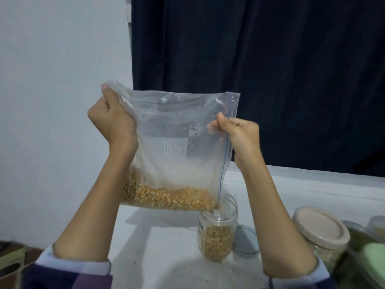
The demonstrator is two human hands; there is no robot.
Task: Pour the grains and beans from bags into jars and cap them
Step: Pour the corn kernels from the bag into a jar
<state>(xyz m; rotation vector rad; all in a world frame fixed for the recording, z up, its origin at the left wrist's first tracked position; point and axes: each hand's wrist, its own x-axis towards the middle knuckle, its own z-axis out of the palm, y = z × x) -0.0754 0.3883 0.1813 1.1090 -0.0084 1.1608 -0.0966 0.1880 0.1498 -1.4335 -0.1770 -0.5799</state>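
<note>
A clear zip bag [177,142] hangs above the table, turned on its side with yellow grains [166,198] lying along its lower edge. My left hand [111,119] grips the bag's upper left corner. My right hand [239,134] pinches the blue zip edge on the right. The bag's lower right corner dips into the mouth of an open glass jar [217,228], which is about half full of the same grains. A round grey lid [246,239] lies flat on the table just right of the jar.
A white cloth covers the table [158,247]. At the right stand a capped jar with a beige lid [320,228], a jar of green contents [358,259] and another behind it. A dark curtain hangs behind, a white wall to the left.
</note>
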